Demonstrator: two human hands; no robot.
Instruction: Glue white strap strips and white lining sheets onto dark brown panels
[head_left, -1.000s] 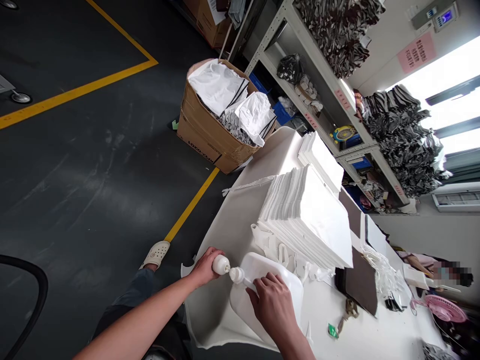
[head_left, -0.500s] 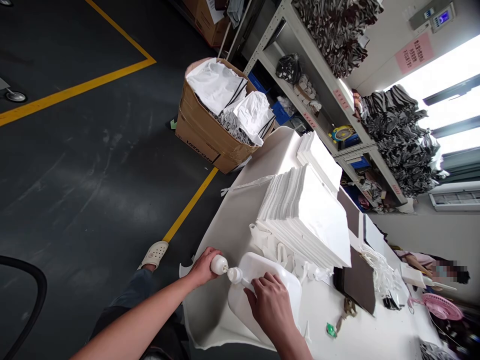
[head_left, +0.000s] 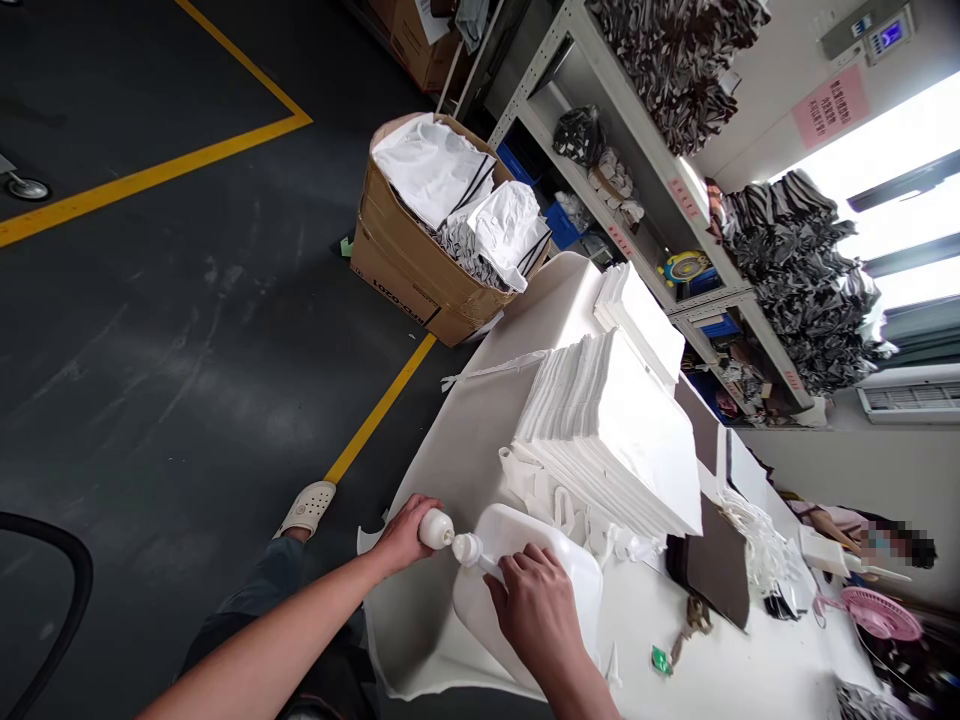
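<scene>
Head view: at upper centre, a carton [head_left: 397,268] is holding white cloth [head_left: 431,170]; at lower centre, the left hand [head_left: 403,536] is clasping a bottle [head_left: 435,529], the right hand [head_left: 536,600] gripping a jug [head_left: 480,605] by its handle [head_left: 490,568].

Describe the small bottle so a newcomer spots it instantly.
Start at the white table, at whose near end the right hand grips a big white jug. Beside the jug's neck, on the picture's left, the left hand holds the small bottle. It is white like the jug but far smaller, its narrow tip facing the jug's neck.
</scene>
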